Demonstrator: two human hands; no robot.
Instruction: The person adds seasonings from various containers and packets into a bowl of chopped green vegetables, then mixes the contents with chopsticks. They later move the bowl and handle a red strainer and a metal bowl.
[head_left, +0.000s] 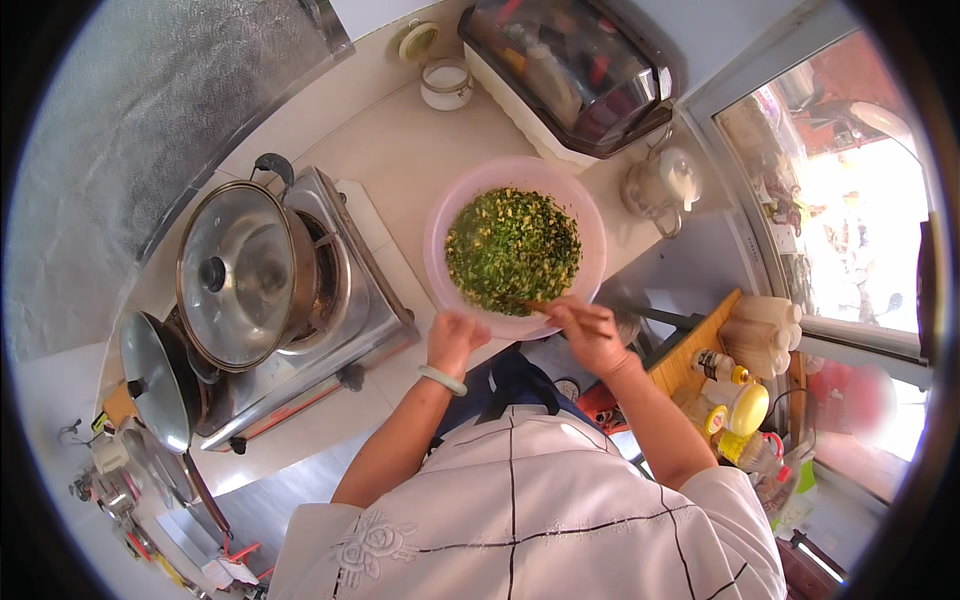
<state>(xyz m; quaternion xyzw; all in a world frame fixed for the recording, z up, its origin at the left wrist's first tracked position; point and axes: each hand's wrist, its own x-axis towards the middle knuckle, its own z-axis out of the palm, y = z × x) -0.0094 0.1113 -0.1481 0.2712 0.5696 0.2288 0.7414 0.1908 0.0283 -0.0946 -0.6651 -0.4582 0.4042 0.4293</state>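
Note:
A pale pink plastic bowl (589, 225) stands at the front edge of the counter, holding a mix of chopped greens and small yellow bits (514, 244). My left hand (456, 339), with a pale bangle at its wrist, grips the near left rim. Over the near right rim, my right hand (589, 330) is closed around brown chopsticks (537, 305). Their tips reach into the greens near the bowl's close side and are partly buried there.
Left of the bowl is a gas stove (375, 330) bearing a lidded steel pot (240, 277) and a lidded pan (154, 382). Behind stand a glass jar (447, 84) and a dark-lidded box (562, 67). A glass pitcher (664, 184) and a wooden shelf of bottles (694, 341) are at right.

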